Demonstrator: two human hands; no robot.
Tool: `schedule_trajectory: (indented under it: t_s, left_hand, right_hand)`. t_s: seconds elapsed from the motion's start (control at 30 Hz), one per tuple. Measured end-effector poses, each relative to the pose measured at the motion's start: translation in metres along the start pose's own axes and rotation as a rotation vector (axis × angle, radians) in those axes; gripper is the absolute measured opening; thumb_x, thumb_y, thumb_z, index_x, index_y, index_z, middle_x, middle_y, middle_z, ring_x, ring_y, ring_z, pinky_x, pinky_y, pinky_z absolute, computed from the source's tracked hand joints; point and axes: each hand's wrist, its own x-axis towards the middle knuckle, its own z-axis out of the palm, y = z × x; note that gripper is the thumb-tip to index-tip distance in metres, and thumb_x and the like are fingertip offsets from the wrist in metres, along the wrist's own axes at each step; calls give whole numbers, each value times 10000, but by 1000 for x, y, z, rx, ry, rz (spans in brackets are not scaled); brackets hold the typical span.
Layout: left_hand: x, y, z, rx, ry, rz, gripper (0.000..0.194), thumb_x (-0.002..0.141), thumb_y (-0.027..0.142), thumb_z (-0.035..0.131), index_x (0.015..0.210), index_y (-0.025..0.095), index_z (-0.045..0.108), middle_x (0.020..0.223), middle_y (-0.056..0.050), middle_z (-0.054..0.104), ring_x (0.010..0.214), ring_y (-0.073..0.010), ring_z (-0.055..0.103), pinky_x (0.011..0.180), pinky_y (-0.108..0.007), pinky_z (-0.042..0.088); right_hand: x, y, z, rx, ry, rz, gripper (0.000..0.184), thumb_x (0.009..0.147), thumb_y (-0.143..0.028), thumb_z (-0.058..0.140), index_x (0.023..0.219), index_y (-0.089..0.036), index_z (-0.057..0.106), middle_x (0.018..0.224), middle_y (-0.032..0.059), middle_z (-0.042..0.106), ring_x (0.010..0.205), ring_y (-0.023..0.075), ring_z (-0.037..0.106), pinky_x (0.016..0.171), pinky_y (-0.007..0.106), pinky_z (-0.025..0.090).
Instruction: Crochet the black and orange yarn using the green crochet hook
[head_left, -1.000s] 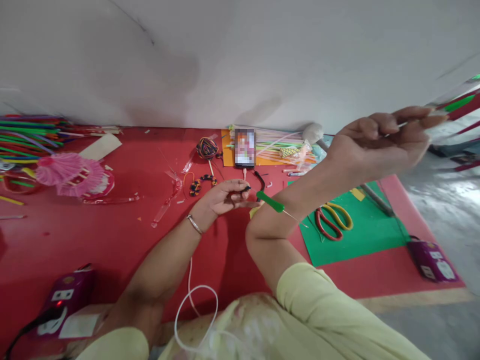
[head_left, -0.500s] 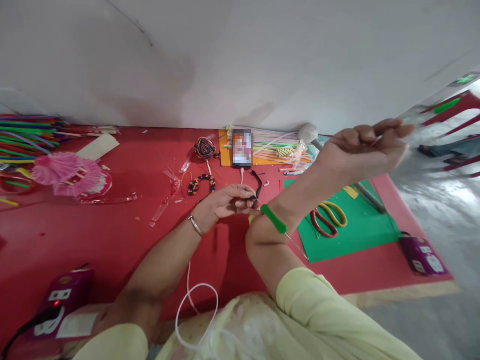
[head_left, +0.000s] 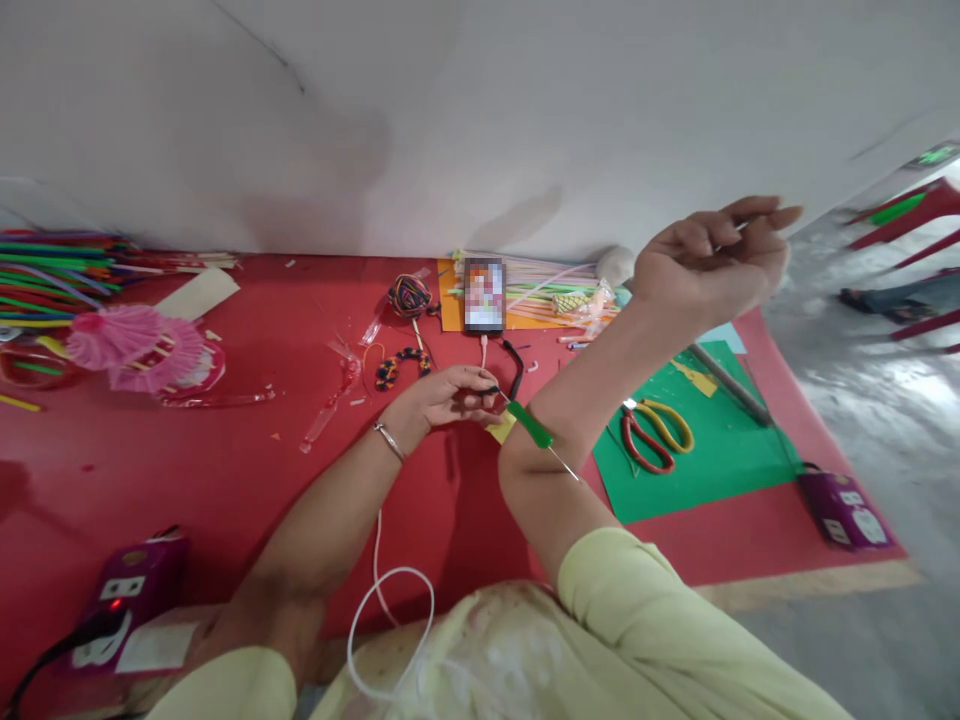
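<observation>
Green-handled needle tool (head_left: 529,424) lay just right of the left hand (head_left: 450,396), whose fingertips pinched a small dark piece (head_left: 491,390) beside it. The right hand (head_left: 705,265) hung raised, fingers closed on a thin strand (head_left: 739,226).

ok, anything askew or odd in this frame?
A green-handled tool lies tilted across the right forearm rather than in a hand. The left hand pinches a small dark piece; the right hand is raised, pinching something thin. Small scraps litter the red mat. Nothing spilled or visibly damaged.
</observation>
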Motion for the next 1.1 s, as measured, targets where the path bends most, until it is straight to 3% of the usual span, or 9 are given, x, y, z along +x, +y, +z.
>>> schedule_trajectory:
  t_s: [0.1, 0.23, 0.27, 0.43, 0.57, 0.73, 0.9, 1.0, 1.1]
  left_hand:
    - [-4, 7, -1, -72, 50, 111, 81, 756, 125, 770, 745, 106, 692, 635, -34, 680, 414, -16, 405, 846, -405, 670]
    - [-6, 18, -5, -181, 170, 349, 138, 826, 131, 719, 699, 125, 664, 603, -6, 648, 407, -10, 366, 796, -299, 652]
    - [-5, 19, -7, -204, 199, 391, 136, 830, 127, 713, 703, 130, 665, 602, -1, 646, 412, -13, 371, 769, -279, 645]
    - [-1, 19, -12, -231, 261, 479, 97, 794, 138, 734, 713, 138, 681, 545, 14, 594, 454, -49, 454, 695, -248, 617]
    - [2, 17, -11, -215, 301, 501, 82, 778, 127, 728, 717, 133, 674, 626, -9, 661, 439, -28, 399, 681, -248, 607]
    - [1, 14, -6, -183, 384, 495, 91, 763, 144, 763, 754, 147, 672, 606, 14, 625, 461, -38, 428, 701, -252, 606]
    - [-5, 19, -6, -155, 367, 585, 113, 784, 162, 755, 740, 148, 652, 635, 31, 606, 466, -18, 402, 664, -192, 568]
    - [-5, 22, -8, -188, 390, 626, 101, 791, 159, 744, 759, 150, 648, 687, 25, 643, 463, -8, 393, 617, -167, 536]
    - [-1, 20, -11, -178, 408, 623, 115, 756, 161, 773, 772, 150, 660, 673, 17, 653, 475, -24, 439, 596, -180, 530]
  right_hand:
    - [-5, 13, 17, -560, -232, -208, 363, 1000, -238, 459, 720, -248, 689, 651, -105, 636, 323, -6, 391, 357, 77, 178]
    - [-2, 39, 14, -1081, -422, -454, 620, 1088, -368, 212, 609, -282, 596, 647, -97, 624, 372, 21, 417, 319, 155, 259]
    - [-1, 46, 7, -1126, -490, -515, 674, 1105, -362, 167, 597, -283, 604, 648, -98, 640, 380, 14, 408, 303, 139, 264]
    - [7, 60, -27, -1234, -519, -540, 764, 1115, -309, 143, 576, -259, 682, 670, -89, 664, 366, -33, 422, 312, 107, 275]
    - [15, 33, -20, -1402, -661, -559, 761, 1070, -444, 122, 658, -288, 744, 826, -78, 665, 405, -55, 509, 369, 98, 256]
    - [20, -7, -11, -1771, -644, -648, 445, 1069, -341, 286, 893, -325, 694, 1081, -37, 643, 656, 37, 705, 426, 139, 448]
    - [1, 2, -32, -1934, -673, -500, 114, 981, -272, 493, 925, -268, 592, 1034, 5, 606, 580, 44, 591, 388, 160, 372]
    - [-14, 13, -41, -1919, -624, -433, 107, 854, -166, 518, 846, -253, 580, 938, 4, 589, 512, 44, 442, 368, 186, 266]
    - [-14, 22, -40, -1936, -572, -371, 125, 826, -152, 523, 814, -259, 587, 913, 4, 583, 510, 54, 405, 382, 207, 234]
